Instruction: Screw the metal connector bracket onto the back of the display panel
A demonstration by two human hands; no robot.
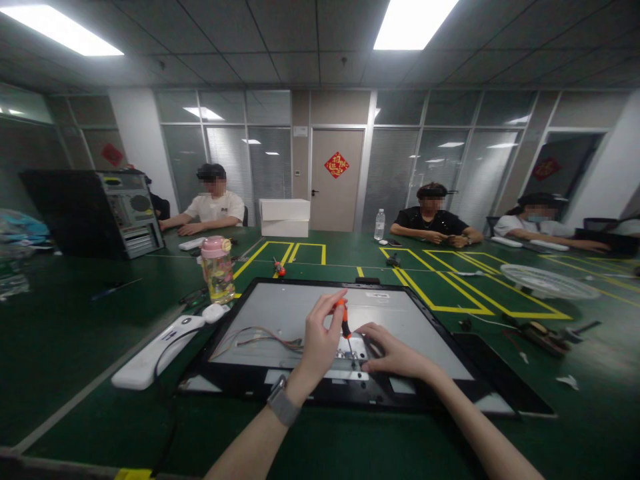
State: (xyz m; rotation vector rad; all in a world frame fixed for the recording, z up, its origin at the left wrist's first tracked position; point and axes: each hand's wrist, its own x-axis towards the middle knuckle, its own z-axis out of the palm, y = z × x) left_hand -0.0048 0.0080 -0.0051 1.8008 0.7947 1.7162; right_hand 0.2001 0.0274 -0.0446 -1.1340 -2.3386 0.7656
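My left hand [323, 331], with a grey watch on its wrist, is closed around the orange and black handle of a screwdriver [345, 321]. The screwdriver stands nearly upright, its shaft pointing down at a small board with connectors [345, 353]. Beside the shaft, my right hand [395, 350] rests low, thumb and forefinger curved and apart at the board's right side. Both hands are over a large flat display panel [420, 327] with a black frame and grey back. Left of the board, thin wires [270, 339] lie loose on the panel. Where the screwdriver's tip meets the board is too small to make out.
Left of the panel lie a white power bank-like device [155, 353] with a black cable and a pink-lidded bottle [218, 270]. A computer case [95, 213] stands farther left. White boxes [285, 218] and a water bottle [380, 225] stand behind. Several people sit across the green table.
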